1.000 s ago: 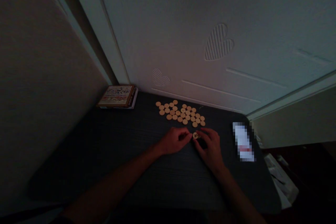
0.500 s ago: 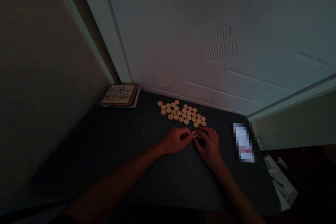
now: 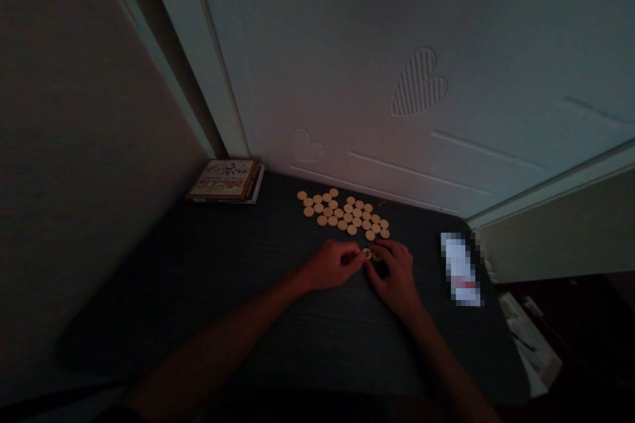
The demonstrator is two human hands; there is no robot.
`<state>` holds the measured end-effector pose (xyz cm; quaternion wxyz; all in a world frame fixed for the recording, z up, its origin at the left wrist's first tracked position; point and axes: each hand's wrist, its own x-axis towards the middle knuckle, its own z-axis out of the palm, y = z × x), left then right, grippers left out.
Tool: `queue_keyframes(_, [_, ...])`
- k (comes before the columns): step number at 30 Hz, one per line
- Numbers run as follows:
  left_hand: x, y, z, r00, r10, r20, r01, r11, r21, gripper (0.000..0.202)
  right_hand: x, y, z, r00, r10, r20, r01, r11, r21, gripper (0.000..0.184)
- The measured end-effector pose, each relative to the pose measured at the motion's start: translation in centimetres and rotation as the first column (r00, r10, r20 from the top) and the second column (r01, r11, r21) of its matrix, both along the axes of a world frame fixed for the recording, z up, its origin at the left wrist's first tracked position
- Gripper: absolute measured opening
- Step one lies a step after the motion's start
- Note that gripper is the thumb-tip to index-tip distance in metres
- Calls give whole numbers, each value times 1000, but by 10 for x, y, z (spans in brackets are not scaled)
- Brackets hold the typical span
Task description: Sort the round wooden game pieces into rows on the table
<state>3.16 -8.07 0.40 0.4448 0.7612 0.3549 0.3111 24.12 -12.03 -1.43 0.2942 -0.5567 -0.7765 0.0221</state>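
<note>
A small round wooden disc (image 3: 367,254) with a dark cross-shaped mark on its top is between my two hands, just in front of a group of similar discs. My left hand (image 3: 335,265) is closed, with thumb and forefinger pinched at the disc's left edge. Curved around the right side, my right hand (image 3: 395,275) has its thumb below the disc and its forefinger above. A second disc (image 3: 377,256) shows partly under the right fingers, which hide the rest of it.
Several plain wooden discs (image 3: 338,213) lie close together near the back of the dark table (image 3: 238,304). Stacked books (image 3: 225,180) sit at the back left. A bright, pixelated flat object (image 3: 461,271) lies on the right. A white panel with embossed hearts (image 3: 419,82) rises behind.
Both hands stay almost in place. The marked disc between the fingers has turned slightly, and its cross mark shows more clearly now.
</note>
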Motion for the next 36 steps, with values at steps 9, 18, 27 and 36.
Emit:
queue_keyframes(9, [0, 0, -6, 990, -17, -139, 59, 951, 303, 12, 17, -11, 9, 971, -68, -230, 90, 992, 84, 12])
queue_keyframes(18, [-3, 7, -12, 973, 53, -225, 39, 921, 388, 17, 31, -17, -4, 988, -81, -132, 88, 995, 51, 14])
queue_keyframes(27, [-2, 5, -12, 967, 31, -252, 76, 912, 403, 19, 29, -15, -5, 990, -79, -118, 81, 997, 11, 14])
queue_keyframes(36, [-2, 4, -12, 963, 48, -266, 71, 904, 421, 19, 30, -16, -5, 991, -88, -103, 87, 996, -7, 14])
